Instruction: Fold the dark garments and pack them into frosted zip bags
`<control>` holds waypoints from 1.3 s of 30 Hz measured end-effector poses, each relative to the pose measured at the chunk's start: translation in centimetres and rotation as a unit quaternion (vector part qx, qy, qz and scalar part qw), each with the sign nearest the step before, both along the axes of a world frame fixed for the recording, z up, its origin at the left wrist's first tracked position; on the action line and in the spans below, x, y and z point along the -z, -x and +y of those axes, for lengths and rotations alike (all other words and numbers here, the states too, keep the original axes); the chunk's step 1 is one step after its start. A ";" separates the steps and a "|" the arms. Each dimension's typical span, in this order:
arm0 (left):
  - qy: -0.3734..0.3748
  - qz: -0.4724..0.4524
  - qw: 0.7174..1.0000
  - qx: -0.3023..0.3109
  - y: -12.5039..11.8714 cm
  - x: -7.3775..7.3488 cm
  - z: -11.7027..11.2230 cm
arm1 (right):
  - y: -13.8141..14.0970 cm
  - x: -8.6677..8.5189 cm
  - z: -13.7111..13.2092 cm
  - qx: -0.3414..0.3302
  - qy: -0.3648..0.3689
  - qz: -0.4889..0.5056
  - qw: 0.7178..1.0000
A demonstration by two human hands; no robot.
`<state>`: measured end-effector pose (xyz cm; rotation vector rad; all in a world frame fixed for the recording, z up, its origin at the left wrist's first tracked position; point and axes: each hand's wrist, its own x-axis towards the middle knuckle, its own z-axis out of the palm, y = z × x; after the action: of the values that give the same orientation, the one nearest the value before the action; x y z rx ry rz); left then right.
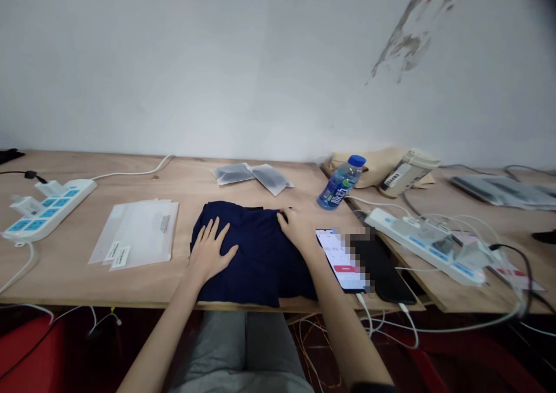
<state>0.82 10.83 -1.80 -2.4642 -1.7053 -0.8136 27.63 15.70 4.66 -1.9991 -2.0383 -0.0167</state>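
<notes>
A folded navy blue garment (256,257) lies on the wooden table (78,265) right in front of me. My left hand (209,253) rests flat on its left part with the fingers spread. My right hand (296,229) lies on the garment's upper right corner, fingers curled down over the cloth edge. A stack of clear plastic bags with white labels (136,230) lies to the left of the garment.
A phone with a lit screen (341,259) and a dark phone (382,268) lie right of the garment, both on cables. A water bottle (341,183), two power strips (47,207) (425,243), grey packets (252,175) and loose wires surround the space.
</notes>
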 end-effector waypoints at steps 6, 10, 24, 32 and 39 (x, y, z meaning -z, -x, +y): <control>-0.001 -0.013 1.000 -0.002 -0.1 0.0 -0.1 | 1.4 0.3 8.3 0.055 -0.013 0.037 0.998; 0.000 -0.013 1.000 -0.005 -0.1 -0.2 -0.1 | 1.8 1.2 9.8 0.067 -0.036 0.079 0.994; -0.032 -0.252 0.967 0.001 0.5 -1.2 0.1 | 0.3 -4.1 -0.1 -0.134 -0.204 0.471 0.848; -0.060 -0.380 0.923 0.015 0.8 -2.6 -1.3 | -0.8 -0.6 -9.8 -0.185 -0.050 0.329 0.925; 0.031 -0.533 0.845 0.023 0.7 -2.8 -1.9 | 6.8 -1.1 -13.1 -0.118 -0.220 0.111 0.962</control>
<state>0.10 8.91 1.02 -2.1537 -1.8380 -2.4869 20.86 2.61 5.77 -1.4189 -1.9100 -0.1730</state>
